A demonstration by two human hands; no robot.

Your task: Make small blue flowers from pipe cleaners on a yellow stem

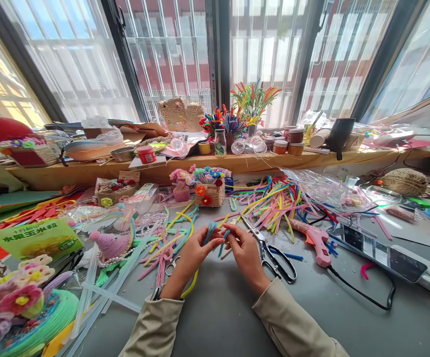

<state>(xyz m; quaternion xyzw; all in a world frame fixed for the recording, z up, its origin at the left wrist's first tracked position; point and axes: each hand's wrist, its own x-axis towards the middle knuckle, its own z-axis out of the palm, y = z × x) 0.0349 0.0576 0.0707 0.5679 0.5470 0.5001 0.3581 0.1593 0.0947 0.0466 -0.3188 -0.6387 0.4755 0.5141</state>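
Both our hands are close together over the middle of the table [218, 322], raised, fingertips nearly meeting. Left hand [197, 247]: fingers closed on a light-blue fuzzy stem [210, 233], looped around them. Right hand [245, 252]: thumb and fingers pinch a blue piece beside it; we cannot tell if the two join. Just beyond and beside our right hand lie open scissors [262, 238], black handles pointing toward us. Further right, a pink glue gun [319, 244], its cord curving over the tabletop, then a dark phone [380, 254] toward the table's right side. Mixed colored stems [276, 203] spread toward the far edge; a woven basket [211, 194] of fuzzy flowers stands near that edge, about midway along. We note a ball of twine [404, 182] at the far right corner. Toward the left side: a pink cone [111, 245] circled by beads, a green packet [32, 238], and, nearer us, a cluster of fuzzy flowers [22, 300].
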